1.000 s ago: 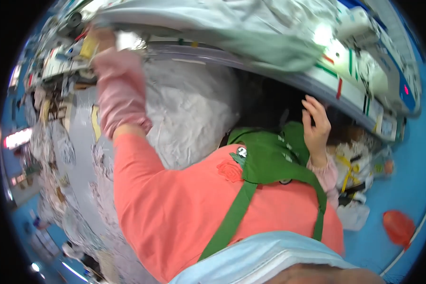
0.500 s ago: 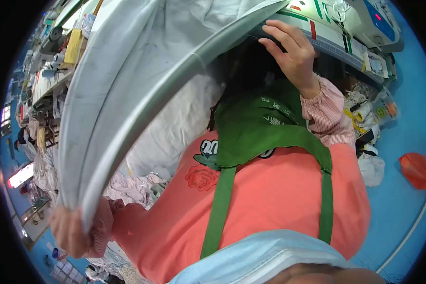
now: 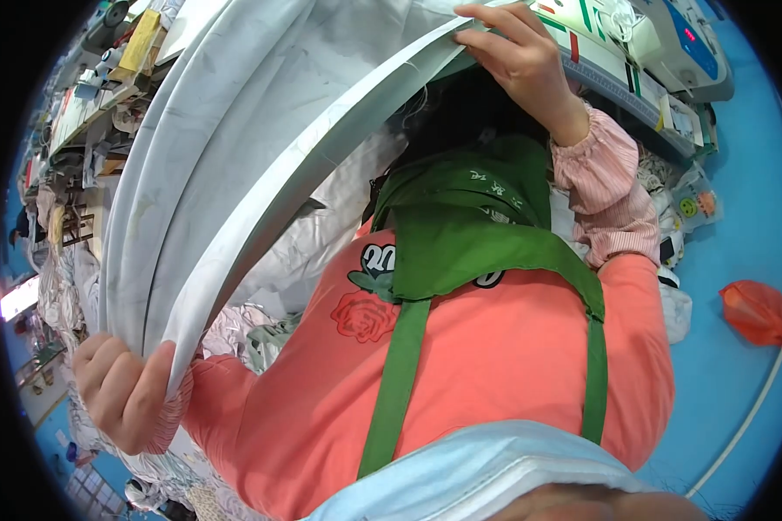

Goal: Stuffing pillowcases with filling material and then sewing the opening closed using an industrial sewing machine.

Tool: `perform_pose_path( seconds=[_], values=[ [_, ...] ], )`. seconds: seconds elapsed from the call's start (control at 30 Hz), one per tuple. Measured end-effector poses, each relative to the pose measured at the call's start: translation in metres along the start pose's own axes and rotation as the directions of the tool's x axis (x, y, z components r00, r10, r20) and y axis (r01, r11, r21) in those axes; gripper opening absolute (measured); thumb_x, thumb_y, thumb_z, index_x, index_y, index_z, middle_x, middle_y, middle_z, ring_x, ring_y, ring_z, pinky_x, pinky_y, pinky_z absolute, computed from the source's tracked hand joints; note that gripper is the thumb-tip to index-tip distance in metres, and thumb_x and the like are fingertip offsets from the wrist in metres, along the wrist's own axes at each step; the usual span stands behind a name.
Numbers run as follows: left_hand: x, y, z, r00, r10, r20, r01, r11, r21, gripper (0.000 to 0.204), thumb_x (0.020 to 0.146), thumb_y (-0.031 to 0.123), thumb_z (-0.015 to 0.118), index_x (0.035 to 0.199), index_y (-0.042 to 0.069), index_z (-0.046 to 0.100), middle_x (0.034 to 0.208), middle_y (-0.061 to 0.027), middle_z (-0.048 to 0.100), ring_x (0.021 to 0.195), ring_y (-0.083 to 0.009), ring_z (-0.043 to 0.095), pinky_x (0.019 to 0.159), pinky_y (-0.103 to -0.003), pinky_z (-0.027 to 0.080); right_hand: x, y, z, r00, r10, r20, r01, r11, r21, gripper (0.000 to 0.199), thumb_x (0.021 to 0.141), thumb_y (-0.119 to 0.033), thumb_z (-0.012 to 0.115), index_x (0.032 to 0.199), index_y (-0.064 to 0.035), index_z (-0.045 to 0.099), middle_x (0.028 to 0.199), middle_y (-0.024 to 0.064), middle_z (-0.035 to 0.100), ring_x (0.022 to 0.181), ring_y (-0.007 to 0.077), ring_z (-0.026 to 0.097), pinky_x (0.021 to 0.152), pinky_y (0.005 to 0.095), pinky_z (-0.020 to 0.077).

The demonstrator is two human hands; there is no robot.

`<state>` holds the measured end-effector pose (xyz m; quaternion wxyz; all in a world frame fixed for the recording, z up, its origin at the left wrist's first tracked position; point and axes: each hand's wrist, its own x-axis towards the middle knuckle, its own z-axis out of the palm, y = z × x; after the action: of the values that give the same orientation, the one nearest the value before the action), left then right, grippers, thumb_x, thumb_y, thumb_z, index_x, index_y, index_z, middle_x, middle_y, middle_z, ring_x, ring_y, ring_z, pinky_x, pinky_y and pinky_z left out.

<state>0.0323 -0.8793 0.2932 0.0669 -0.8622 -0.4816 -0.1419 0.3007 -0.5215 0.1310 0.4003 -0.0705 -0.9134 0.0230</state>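
Observation:
A wide pale grey-white cloth (image 3: 226, 130) stretches between my two hands, its near edge folded over into a long band. At the lower left, my left hand (image 3: 126, 391) is closed in a fist round one end of the cloth. My right hand (image 3: 517, 65), up at the top right, pinches the same edge between thumb and fingers. Loose threads hang from the edge near the right hand. Beneath the cloth more pale fabric shows, partly hidden. My green apron (image 3: 487, 234) lies over a coral top.
A sewing machine (image 3: 682, 52) with a blue panel stands on the table at the upper right. Bagged scraps and spools lie below it. A red bag (image 3: 756, 313) rests on the blue floor (image 3: 712, 373) by a pale cord. Cluttered worktables and heaped fabric line the left.
My right hand, fingers apart beside the cloth before, has moved up and left and now pinches its edge. The left hand keeps its grip, slightly higher. The folded edge has turned more into view.

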Motion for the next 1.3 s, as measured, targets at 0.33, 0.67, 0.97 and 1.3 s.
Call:
perform_pose_path(
  seconds=[0.33,0.67,0.97,1.3],
  values=[
    [0.030,-0.031,0.053,0.992,0.107,0.064,-0.083,0.949,-0.305,0.035,0.057,0.015,0.065,0.087,0.000,0.072,0.054,-0.0013,0.043,0.045,-0.0149,0.043,0.046,-0.030,0.032,-0.112,-0.013,-0.038,0.998,0.061,-0.011,-0.061,0.997,-0.039,0.016,0.072,0.003,0.076,0.086,0.0014,0.070,0.088,0.0116,0.069,0.077,0.0282,0.066,0.065,0.0351,0.0556],
    [0.300,-0.209,0.398,0.926,-0.310,-0.216,0.251,0.932,-0.262,0.056,0.092,0.045,0.063,0.136,0.012,0.056,0.136,-0.0203,0.056,0.122,-0.0379,0.054,0.101,-0.041,0.045,-0.218,-0.018,0.023,0.905,0.424,0.039,-0.425,0.904,0.052,0.016,0.071,0.006,0.070,0.085,0.0002,0.066,0.089,0.0095,0.067,0.077,0.0253,0.062,0.065,0.0331,0.0525],
    [0.337,-0.287,0.433,0.933,-0.361,-0.003,0.360,0.930,0.080,0.068,0.094,0.058,0.049,0.148,0.017,0.042,0.152,-0.0263,0.035,0.136,-0.0460,0.037,0.113,-0.047,0.030,-0.219,0.009,0.017,0.856,0.517,-0.002,-0.513,0.851,0.112,0.022,0.067,0.007,0.071,0.089,0.0022,0.068,0.091,0.0113,0.067,0.078,0.0266,0.063,0.065,0.0333,0.0540],
    [0.379,-0.354,0.442,0.939,-0.345,0.001,0.344,0.937,0.066,0.054,0.095,0.038,0.054,0.136,0.002,0.051,0.123,-0.0305,0.059,0.104,-0.0454,0.061,0.092,-0.048,0.047,-0.203,0.062,0.014,0.891,0.443,-0.102,-0.445,0.895,-0.001,0.023,0.067,0.000,0.067,0.090,0.0023,0.069,0.092,0.0094,0.067,0.080,0.0240,0.063,0.066,0.0318,0.0551]
  ],
)
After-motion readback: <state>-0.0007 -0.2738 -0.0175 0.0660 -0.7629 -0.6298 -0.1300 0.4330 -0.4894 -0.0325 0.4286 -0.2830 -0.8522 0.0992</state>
